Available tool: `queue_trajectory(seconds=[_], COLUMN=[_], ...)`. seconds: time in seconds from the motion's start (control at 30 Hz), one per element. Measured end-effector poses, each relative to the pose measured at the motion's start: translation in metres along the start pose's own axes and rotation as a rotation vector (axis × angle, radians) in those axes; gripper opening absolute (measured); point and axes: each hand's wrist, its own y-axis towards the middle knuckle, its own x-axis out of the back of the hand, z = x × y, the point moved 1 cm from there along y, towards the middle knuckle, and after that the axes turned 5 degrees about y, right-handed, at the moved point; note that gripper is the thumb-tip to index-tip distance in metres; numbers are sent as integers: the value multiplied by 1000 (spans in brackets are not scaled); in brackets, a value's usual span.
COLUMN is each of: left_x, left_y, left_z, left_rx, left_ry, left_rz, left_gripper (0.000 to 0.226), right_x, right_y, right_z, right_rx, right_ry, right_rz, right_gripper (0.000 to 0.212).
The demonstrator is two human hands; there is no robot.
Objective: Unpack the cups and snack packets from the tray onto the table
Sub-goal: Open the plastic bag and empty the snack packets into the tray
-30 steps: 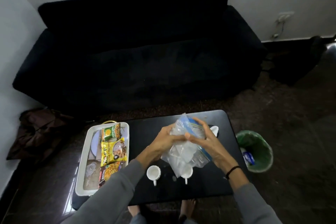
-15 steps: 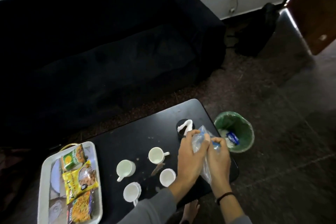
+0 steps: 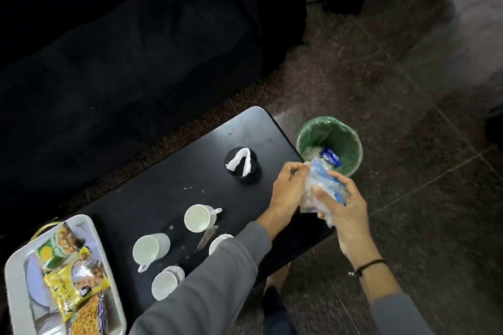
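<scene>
I am looking down at a black table (image 3: 168, 193) with a dark sofa (image 3: 122, 57) on its far side. Both my hands are over the table's right end, scrunching an empty clear plastic bag (image 3: 322, 187) with a blue strip. My left hand (image 3: 287, 193) has its fingers curled closed on the bag's left side, and my right hand (image 3: 341, 209) is wrapped around its near right side, thumb pressing in, so the bag is squeezed into a small wad between them. I hold it here, I judge, because the green-lined bin (image 3: 330, 144) stands on the floor just beyond, at the table's far right corner, ready to take the wrapping.

Four white cups are already out on the table, to the left of my hands: one upright with its handle pointing right (image 3: 200, 217), one tipped towards me with its handle near (image 3: 149, 249), one at the near edge (image 3: 166, 281), and one mostly hidden behind my left sleeve (image 3: 219, 242). A small black holder with a white folded piece (image 3: 241, 164), possibly tissue, though blurred, sits further back.

The snack packets (image 3: 73, 277), green, yellow and orange, lie on the white tray (image 3: 16, 288) at the table's near left end, not yet unpacked
</scene>
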Motion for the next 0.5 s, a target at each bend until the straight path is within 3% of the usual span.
queue_trajectory(seconds=[0.17,0.37,0.5], left_x=[-18,-31,-39], left_y=[34,77,100], left_z=[10,10,6], left_rx=[119,167,162], left_ry=[95,144,131], left_rz=[129,118,112], left_gripper=[23,23,23], right_x=[22,24,21], right_y=[71,151,192], right_z=[-20,-24,-20], right_rx=[7,-18,-86], right_ry=[-191,-279,-178], right_rz=[-250,-192,-189], right_gripper=[31,70,88])
